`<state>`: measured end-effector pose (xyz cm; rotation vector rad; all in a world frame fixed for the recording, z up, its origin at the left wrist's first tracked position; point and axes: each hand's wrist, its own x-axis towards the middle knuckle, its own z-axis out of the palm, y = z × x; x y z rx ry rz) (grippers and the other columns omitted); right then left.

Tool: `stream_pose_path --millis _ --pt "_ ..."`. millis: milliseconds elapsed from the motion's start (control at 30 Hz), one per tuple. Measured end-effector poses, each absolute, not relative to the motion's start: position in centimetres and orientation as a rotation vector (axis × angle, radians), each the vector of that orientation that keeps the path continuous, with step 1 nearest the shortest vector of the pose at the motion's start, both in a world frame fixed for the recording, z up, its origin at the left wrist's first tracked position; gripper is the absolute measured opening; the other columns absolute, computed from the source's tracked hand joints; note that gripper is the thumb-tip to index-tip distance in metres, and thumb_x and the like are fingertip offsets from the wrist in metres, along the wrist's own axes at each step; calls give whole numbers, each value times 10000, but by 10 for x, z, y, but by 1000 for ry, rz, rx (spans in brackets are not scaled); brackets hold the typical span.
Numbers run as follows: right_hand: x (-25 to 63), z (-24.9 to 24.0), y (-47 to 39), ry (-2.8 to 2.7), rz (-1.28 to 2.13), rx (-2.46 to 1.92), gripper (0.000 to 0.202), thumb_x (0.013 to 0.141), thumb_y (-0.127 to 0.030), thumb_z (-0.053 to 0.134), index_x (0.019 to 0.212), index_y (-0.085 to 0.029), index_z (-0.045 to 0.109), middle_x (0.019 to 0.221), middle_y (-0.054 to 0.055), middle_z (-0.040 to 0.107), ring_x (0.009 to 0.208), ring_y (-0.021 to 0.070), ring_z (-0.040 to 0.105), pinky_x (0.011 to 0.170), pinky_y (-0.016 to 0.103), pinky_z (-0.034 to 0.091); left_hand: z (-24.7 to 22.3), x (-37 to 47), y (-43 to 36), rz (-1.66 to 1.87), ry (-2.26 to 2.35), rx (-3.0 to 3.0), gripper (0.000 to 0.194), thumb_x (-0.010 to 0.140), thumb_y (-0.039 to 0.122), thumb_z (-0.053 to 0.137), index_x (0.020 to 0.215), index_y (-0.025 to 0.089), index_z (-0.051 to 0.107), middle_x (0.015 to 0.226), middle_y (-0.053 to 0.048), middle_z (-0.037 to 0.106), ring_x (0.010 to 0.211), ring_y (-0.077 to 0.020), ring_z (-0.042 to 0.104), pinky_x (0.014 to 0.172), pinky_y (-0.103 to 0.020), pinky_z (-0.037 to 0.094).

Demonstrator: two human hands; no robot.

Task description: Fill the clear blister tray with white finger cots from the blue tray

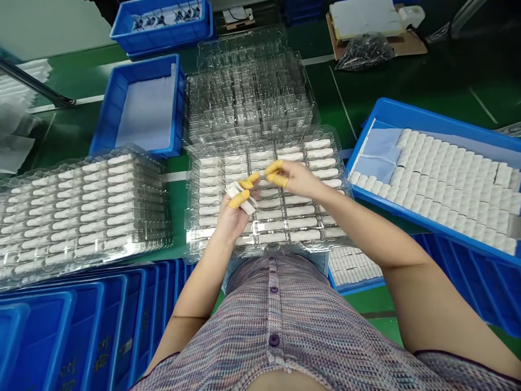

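Note:
My left hand (236,209), with yellow finger covers, grips white parts (247,206) over the middle of a clear plastic tray (285,213). White elongated pieces lie in rows in that tray. Just to the right, my right hand (287,176) has its yellow-covered thumb and fingertips brought close together, pointing at the left hand. Whatever may be between those fingertips is too small to make out.
Stacked filled trays (81,212) stand at the left, and clear trays (248,87) are piled behind. A blue bin of white pieces (439,190) is at the right. A cloth-lined blue bin (142,108) sits back left. Blue bins (93,320) line the front left.

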<state>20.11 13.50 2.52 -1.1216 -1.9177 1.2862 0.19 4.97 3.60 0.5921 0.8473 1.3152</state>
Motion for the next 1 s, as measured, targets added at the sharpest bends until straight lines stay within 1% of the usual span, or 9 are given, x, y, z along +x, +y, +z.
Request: stream_pose_path --millis 100,267,367,467,567,633,800,900,1000 --pt "178 24 97 -1596 1878 -836 238 922 -355 725 1108 -212 683 1128 58 741 986 196 714 873 387 636 34 3 53 1277 844 743 357 671 396 951 877 220 718 1506 -72 656 1402 -325 604 1045 -387 573" --pt "170 29 81 -1325 2112 -847 273 779 -294 854 951 -198 666 913 -9 683 774 113 658 686 240 611 35 5 53 1142 851 744 555 645 428 936 1134 238 754 1395 -111 716 1349 -365 632 989 -425 596" --pt "174 37 85 -1250 2136 -838 345 719 -346 894 906 -203 642 871 -15 670 765 125 658 603 218 595 37 6 52 1145 851 676 582 643 432 938 1153 219 756 1184 -115 778 1189 -328 708 860 -371 615" --pt "177 43 86 -1271 2079 -798 408 718 -395 900 919 -219 591 886 0 711 804 154 698 606 238 605 38 7 53 1288 877 647 484 647 403 965 1046 212 767 989 -67 776 950 -219 735 677 -261 572" --pt "177 43 84 -1355 1901 -906 471 683 -372 939 898 -229 546 826 -21 697 719 136 678 580 237 579 38 8 54 1437 905 636 448 649 434 998 952 214 751 695 16 675 596 -98 600 475 -184 433" --pt "176 42 80 -1382 1749 -1014 513 643 -335 971 883 -237 529 788 -55 650 633 109 632 539 227 554 38 9 55 1428 922 631 490 609 463 1023 916 212 734 565 58 587 475 -69 495 400 -167 342" --pt "174 41 73 -1281 1821 -979 578 654 -393 989 959 -253 518 851 -52 673 651 139 714 586 284 634 43 5 59 1413 965 615 557 479 468 1067 794 182 708 566 36 623 474 -69 524 373 -149 323" --pt "174 42 71 -1209 1952 -868 507 742 -478 932 998 -231 570 969 -10 705 780 152 765 684 297 661 45 0 62 1411 953 624 529 500 465 1060 798 177 731 576 28 628 488 -69 525 379 -151 341" --pt "175 42 69 -1215 1880 -890 448 787 -509 888 913 -228 562 989 0 699 855 170 761 695 299 646 44 1 62 1404 947 696 509 552 473 1040 877 198 761 714 -5 714 562 -87 587 399 -161 373"
